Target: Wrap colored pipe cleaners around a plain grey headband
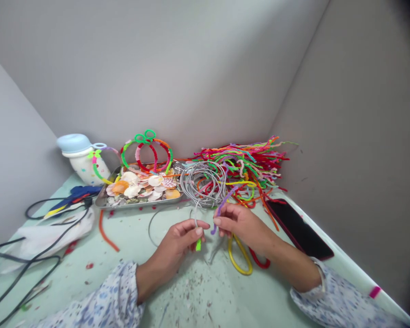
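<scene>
My left hand (183, 237) is closed in a pinch on a thin grey hoop and a short green pipe cleaner (198, 245) that sticks out below the fingers. My right hand (237, 222) is closed on a purple pipe cleaner (224, 203) that rises from its fingertips and curls at the grey hoop. The two hands almost touch above the pale green table (198, 291). Just behind them lies a bundle of grey wire headbands (203, 182). A yellow loop (239, 257) and a red loop (259, 262) lie under my right wrist.
A metal tray (104, 200) of seashells sits at the back left, with pipe-cleaner-wrapped headbands (146, 150) leaning behind it. A heap of coloured pipe cleaners (246, 164) fills the back corner. A dark phone (299, 228) lies right; a blue glue gun (77, 193), cables and a white jar (84, 159) left.
</scene>
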### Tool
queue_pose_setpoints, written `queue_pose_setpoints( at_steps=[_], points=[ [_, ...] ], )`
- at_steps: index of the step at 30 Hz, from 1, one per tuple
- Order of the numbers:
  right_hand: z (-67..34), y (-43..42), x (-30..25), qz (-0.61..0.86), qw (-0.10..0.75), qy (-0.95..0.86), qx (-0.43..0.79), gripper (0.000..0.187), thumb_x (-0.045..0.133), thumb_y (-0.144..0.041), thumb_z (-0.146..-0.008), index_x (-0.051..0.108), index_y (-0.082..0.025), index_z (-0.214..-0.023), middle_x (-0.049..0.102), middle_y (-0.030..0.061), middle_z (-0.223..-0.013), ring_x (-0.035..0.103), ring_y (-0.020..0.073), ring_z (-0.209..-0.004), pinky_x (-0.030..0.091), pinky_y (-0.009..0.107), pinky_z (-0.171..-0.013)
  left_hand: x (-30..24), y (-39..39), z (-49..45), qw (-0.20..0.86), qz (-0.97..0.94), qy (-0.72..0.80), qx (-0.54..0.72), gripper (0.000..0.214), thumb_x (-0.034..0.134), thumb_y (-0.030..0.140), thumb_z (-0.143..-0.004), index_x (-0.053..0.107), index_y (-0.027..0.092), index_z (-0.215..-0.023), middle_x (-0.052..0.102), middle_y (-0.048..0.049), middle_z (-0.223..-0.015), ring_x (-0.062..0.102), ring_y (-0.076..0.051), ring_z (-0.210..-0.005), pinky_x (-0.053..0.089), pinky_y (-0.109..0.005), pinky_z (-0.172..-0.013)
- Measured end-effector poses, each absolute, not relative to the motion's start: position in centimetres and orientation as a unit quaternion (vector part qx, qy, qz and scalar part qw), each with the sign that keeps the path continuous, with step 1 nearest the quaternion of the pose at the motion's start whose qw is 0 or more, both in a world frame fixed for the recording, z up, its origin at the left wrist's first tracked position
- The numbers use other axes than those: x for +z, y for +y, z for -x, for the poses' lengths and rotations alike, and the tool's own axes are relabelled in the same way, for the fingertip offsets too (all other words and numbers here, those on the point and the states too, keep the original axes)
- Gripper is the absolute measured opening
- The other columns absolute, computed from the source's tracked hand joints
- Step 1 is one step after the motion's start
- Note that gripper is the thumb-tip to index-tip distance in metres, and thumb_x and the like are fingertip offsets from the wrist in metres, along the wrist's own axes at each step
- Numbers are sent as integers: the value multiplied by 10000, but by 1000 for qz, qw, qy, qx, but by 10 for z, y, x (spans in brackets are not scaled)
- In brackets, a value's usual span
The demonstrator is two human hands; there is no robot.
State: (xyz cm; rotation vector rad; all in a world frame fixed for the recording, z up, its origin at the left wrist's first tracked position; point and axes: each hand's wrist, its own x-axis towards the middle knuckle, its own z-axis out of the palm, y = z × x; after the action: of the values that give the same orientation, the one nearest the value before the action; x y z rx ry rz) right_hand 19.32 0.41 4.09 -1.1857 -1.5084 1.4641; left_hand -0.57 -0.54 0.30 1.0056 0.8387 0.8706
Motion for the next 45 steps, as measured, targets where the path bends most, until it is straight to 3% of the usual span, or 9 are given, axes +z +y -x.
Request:
queue_pose_setpoints(
  at_steps=[5, 11, 28, 31, 34, 45],
  points=[
    [-186, 1, 37, 470, 392, -563, 556, 238, 679, -384, -792, 580, -180, -864, 597, -42, -623, 553, 113, -565, 433, 242, -566, -2, -4, 5, 700, -471, 373, 387, 242, 712, 361, -816, 730, 161, -949, 582, 2, -695, 421, -93, -575, 300, -226, -563],
    [-178, -1, 31, 464, 407, -563, 550, 175, 691, -332, -767, 599, -189, -811, 596, -43, -580, 553, 109, -528, 423, 235, -538, -4, -4, 6, 693, -486, 370, 381, 319, 644, 440, -858, 691, 132, -791, 597, -16, -663, 427, -102, -566, 313, -224, -552],
    [-177, -1, 23, 446, 415, -534, 587, 221, 701, -371, -774, 612, -176, -826, 594, -42, -588, 532, 101, -523, 415, 243, -535, 1, -3, 5, 682, -495, 398, 362, 239, 669, 355, -820, 614, 146, -718, 550, 15, -626, 405, -92, -547, 290, -220, -533],
    [-182, 0, 25, 425, 445, -533, 580, 244, 738, -332, -761, 611, -189, -912, 588, -55, -649, 530, 93, -541, 422, 237, -544, -1, -3, 5, 679, -492, 404, 366, 248, 670, 358, -821, 609, 148, -706, 547, 17, -616, 404, -89, -539, 289, -216, -526],
    [-189, 4, 28, 409, 497, -529, 553, 199, 689, -329, -831, 624, -203, -971, 574, -62, -617, 516, 86, -542, 403, 219, -538, -3, -3, 5, 680, -485, 409, 368, 253, 675, 366, -818, 614, 146, -708, 548, 18, -604, 395, -83, -520, 278, -213, -513],
    [-193, 11, 24, 419, 567, -419, 573, 204, 726, -370, -803, 644, -184, -793, 629, -23, -685, 503, 73, -533, 358, 195, -489, 4, -3, 4, 680, -476, 412, 375, 218, 691, 339, -793, 616, 153, -709, 543, 18, -617, 413, -95, -562, 297, -220, -548]
  ],
)
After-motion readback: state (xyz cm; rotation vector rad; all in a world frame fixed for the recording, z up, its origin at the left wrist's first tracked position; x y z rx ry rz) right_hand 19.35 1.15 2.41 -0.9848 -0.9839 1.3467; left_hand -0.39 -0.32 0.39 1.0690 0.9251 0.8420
